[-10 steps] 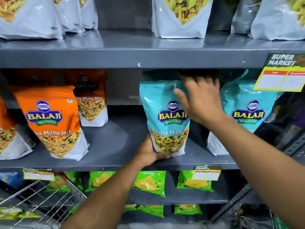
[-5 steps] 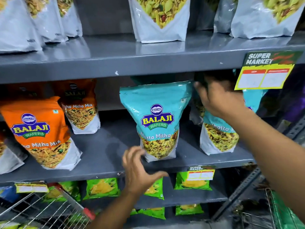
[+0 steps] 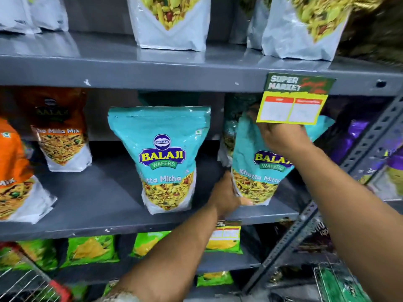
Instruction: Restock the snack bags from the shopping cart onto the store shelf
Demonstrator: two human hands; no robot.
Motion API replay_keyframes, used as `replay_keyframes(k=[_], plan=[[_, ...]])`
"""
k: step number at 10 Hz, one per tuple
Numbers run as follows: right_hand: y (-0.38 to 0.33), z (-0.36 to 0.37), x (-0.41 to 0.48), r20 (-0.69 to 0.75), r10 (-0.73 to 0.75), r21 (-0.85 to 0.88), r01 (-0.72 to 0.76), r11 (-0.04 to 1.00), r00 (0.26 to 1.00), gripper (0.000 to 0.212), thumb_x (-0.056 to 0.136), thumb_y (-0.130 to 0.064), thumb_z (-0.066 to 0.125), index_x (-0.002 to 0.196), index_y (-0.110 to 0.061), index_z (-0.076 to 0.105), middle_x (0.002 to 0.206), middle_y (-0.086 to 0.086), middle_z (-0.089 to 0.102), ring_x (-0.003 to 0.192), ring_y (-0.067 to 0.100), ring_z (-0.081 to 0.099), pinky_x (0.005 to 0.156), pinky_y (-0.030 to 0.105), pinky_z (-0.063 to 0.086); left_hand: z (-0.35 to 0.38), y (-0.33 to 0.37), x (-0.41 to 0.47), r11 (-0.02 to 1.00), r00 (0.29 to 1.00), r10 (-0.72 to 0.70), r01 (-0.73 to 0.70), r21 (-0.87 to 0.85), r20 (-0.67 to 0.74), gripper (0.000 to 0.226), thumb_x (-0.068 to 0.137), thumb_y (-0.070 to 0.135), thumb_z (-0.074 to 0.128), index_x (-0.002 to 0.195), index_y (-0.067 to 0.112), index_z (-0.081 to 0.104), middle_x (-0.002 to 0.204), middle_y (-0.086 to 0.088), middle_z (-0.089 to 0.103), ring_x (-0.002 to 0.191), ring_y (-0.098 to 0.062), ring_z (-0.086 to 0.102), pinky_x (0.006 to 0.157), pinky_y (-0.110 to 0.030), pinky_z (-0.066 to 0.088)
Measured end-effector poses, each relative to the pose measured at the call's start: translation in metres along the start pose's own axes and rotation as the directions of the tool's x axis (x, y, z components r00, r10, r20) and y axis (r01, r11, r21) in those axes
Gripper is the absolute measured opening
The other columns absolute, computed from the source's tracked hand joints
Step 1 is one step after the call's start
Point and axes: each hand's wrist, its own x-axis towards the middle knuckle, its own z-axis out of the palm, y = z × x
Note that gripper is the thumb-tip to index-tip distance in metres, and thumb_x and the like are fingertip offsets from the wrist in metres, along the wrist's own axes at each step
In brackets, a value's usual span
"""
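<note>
Two teal Balaji Khatta Mitha bags stand on the grey middle shelf (image 3: 104,205). The left teal bag (image 3: 162,158) stands upright by itself. On the right teal bag (image 3: 261,166), my right hand (image 3: 281,136) grips the upper part just under a yellow price tag (image 3: 292,105), while my left hand (image 3: 224,195) holds its bottom left corner. That bag tilts slightly. Another bag behind it is mostly hidden.
Orange Balaji Mitha Mix bags (image 3: 63,134) stand at the left of the same shelf. White-bottomed bags (image 3: 172,22) line the shelf above, green packs (image 3: 91,249) the one below. A wire cart corner (image 3: 28,282) shows bottom left, a slotted upright (image 3: 309,214) and purple bags (image 3: 359,144) at right.
My left hand left the first teal bag and rose right to the second bag's bottom corner. My right hand stayed on that bag's top. The view shifted right.
</note>
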Motion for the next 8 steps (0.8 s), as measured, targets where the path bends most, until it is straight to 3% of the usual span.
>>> replay_keyframes(k=[1,2,3,4,5,6,7,8], plan=[[-0.001,0.009,-0.007,-0.177,-0.024,-0.042,0.017,0.999,0.984,0.034,0.093,-0.030,0.051,0.120,-0.012,0.059,0.130,0.022,0.057,0.122,0.045,0.046,0.100,0.049,0.035,0.004,-0.007,0.002,1.000,1.000,-0.010,0.010,-0.018,0.012,0.082,0.045,0.032,0.091,0.112,0.034,0.044,0.118,0.009,0.065,0.110,-0.011,0.061,0.092,-0.026,0.047],[0.014,0.005,-0.013,-0.286,-0.017,-0.135,-0.023,0.991,0.958,0.039,0.086,-0.031,0.052,0.120,-0.012,0.058,0.125,0.023,0.058,0.117,0.048,0.046,0.107,0.060,0.022,0.003,-0.005,0.001,0.999,0.999,-0.031,0.031,-0.014,-0.012,0.079,0.042,0.037,0.088,0.107,0.039,0.044,0.114,0.010,0.065,0.106,-0.011,0.062,0.085,-0.024,0.048],[0.057,-0.006,-0.017,-0.283,0.212,-0.158,-0.263,0.952,0.935,0.044,0.071,-0.023,0.043,0.106,0.001,0.055,0.102,0.033,0.056,0.099,0.051,0.048,0.100,0.064,0.030,0.005,0.002,-0.003,1.000,0.999,-0.028,0.028,0.005,-0.018,0.089,0.044,0.037,0.092,0.118,0.027,0.045,0.124,0.001,0.064,0.112,-0.019,0.059,0.092,-0.034,0.051],[0.077,-0.009,-0.012,-0.203,0.279,-0.053,-0.295,0.954,0.939,0.039,0.076,-0.021,0.035,0.095,0.007,0.055,0.096,0.037,0.056,0.090,0.050,0.048,0.083,0.055,0.042,0.006,0.005,-0.005,0.999,0.999,-0.033,0.032,-0.003,-0.030,0.093,0.047,0.036,0.094,0.122,0.023,0.042,0.128,-0.002,0.062,0.117,-0.021,0.057,0.095,-0.036,0.050],[0.082,-0.001,-0.009,-0.183,0.218,0.013,-0.219,0.976,0.959,0.043,0.081,-0.025,0.031,0.097,0.007,0.054,0.099,0.036,0.056,0.092,0.048,0.046,0.081,0.050,0.037,0.007,0.008,-0.009,0.999,0.999,-0.051,0.051,-0.010,0.012,0.095,0.050,0.036,0.093,0.126,0.021,0.037,0.132,-0.003,0.058,0.122,-0.024,0.054,0.097,-0.035,0.047],[0.078,0.004,-0.017,-0.286,0.199,0.030,-0.199,0.980,0.937,0.044,0.085,-0.030,0.038,0.108,0.005,0.049,0.111,0.033,0.052,0.105,0.048,0.044,0.092,0.052,0.035,0.002,0.013,-0.018,0.999,0.999,-0.041,0.041,0.006,0.029,0.101,0.054,0.042,0.090,0.133,0.020,0.031,0.137,-0.004,0.053,0.126,-0.024,0.050,0.101,-0.037,0.045],[0.066,0.025,-0.059,-0.347,0.152,-0.006,-0.164,0.987,0.926,0.050,0.093,-0.039,0.039,0.133,-0.009,0.036,0.144,0.023,0.034,0.136,0.041,0.023,0.109,0.060,0.011,-0.014,0.008,-0.061,0.977,0.991,0.110,-0.094,0.190,-0.077,0.098,0.073,0.052,0.075,0.147,0.017,0.021,0.153,-0.006,0.034,0.140,-0.022,0.033,0.112,-0.036,0.032],[0.059,0.042,-0.086,-0.327,0.044,-0.007,-0.049,0.999,0.944,0.054,0.094,-0.044,0.037,0.139,-0.016,0.031,0.152,0.019,0.026,0.143,0.036,0.011,0.110,0.063,0.004,-0.031,-0.009,-0.089,0.865,0.924,0.364,-0.290,0.409,-0.116,0.080,0.086,0.050,0.061,0.147,0.012,0.025,0.156,-0.007,0.029,0.145,-0.022,0.024,0.117,-0.042,0.027]])
